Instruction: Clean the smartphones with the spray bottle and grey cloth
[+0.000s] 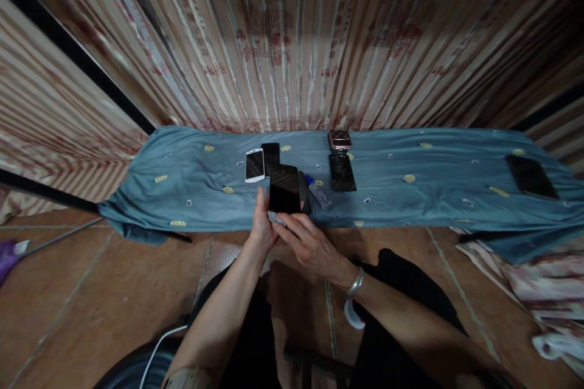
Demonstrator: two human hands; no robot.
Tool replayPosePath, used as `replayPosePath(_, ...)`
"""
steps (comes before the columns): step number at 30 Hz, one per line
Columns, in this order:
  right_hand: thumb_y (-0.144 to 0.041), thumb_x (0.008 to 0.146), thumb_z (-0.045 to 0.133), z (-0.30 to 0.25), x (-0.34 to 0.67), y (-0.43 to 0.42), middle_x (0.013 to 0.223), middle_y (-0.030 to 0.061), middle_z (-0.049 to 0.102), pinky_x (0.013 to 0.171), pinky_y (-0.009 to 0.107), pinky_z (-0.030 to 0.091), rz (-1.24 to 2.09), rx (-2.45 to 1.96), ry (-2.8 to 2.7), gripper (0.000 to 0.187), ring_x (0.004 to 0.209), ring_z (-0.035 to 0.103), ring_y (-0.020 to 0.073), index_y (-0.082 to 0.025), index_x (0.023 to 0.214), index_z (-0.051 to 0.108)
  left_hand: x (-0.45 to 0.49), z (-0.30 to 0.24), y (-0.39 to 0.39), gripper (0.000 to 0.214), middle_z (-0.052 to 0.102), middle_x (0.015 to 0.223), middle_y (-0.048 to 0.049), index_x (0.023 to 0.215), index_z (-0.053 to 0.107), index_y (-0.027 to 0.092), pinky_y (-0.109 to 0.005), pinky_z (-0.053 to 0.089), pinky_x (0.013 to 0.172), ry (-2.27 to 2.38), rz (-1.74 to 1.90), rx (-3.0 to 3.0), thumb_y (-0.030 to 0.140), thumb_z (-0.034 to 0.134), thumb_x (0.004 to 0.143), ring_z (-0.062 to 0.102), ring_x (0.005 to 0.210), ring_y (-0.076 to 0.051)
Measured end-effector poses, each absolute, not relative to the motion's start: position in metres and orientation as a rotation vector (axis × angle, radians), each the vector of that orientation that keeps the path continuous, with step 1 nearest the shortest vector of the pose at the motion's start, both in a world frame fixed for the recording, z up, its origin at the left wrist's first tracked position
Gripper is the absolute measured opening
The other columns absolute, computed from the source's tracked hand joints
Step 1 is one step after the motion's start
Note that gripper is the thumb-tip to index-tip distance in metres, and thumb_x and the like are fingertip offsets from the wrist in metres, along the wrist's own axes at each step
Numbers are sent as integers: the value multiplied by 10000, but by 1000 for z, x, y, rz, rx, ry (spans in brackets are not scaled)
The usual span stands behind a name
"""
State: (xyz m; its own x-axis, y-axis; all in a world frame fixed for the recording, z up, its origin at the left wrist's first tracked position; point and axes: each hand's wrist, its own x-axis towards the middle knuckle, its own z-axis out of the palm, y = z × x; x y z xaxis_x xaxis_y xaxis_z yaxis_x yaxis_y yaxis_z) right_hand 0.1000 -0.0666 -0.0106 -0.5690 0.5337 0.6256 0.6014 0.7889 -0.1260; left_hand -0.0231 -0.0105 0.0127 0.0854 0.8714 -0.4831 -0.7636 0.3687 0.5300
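My left hand point(261, 226) grips a black smartphone point(284, 187) along its left side and lower edge, screen up, over the table's front edge. My right hand point(309, 242) pinches a small crumpled grey cloth point(275, 217) against the phone's bottom edge. A dark flat item point(305, 197) shows just right of the held phone; its kind is not clear. Beside it lies a clear bottle with a blue cap point(319, 192). Beyond my left hand, a white-framed phone point(254, 166) lies next to another black phone point(272, 155).
The long table has a blue patterned cloth point(392, 194). Right of the bottle lies a black phone point(342, 172), with a small checkered box point(340, 140) behind it. A dark tablet-like device point(531, 176) lies at the far right. Striped curtains point(292, 42) hang behind.
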Motion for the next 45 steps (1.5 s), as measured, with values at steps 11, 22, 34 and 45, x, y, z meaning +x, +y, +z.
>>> replayPosePath(11, -53, 954, 414, -16, 116, -63, 1215, 164, 640, 984, 415, 551, -52, -866, -2279, 306, 1144, 552, 239, -94, 1171, 627, -34, 10, -7, 494, 751, 926, -131, 1019, 710, 118, -417, 557, 920, 789, 1247, 186, 526, 443, 945, 716, 932, -250)
replayPosePath(22, -37, 944, 399, -13, 140, -58, 1147, 132, 664, 907, 450, 562, -53, -969, -2139, 333, 1049, 581, 236, -141, 1145, 642, -37, 21, -7, 495, 747, 1082, -147, 1128, 672, 117, -528, 508, 994, 732, 1300, 69, 499, 399, 973, 659, 1131, -300)
replayPosePath(34, -25, 925, 386, -18, 112, -68, 1390, 182, 560, 1064, 470, 477, 9, -867, -2279, 512, 1258, 534, 254, -116, 1420, 478, -11, 12, -21, 546, 766, 826, -91, 947, 717, 144, -360, 570, 861, 811, 1200, 178, 633, 482, 891, 741, 872, -239)
replayPosePath(45, -62, 970, 372, -20, 122, -42, 1408, 195, 553, 1031, 453, 508, -80, -950, -2217, 508, 1254, 537, 262, -118, 1471, 437, -3, 5, -31, 483, 761, 967, -69, 975, 730, 164, -317, 504, 999, 811, 1135, 222, 527, 412, 970, 676, 1097, -200)
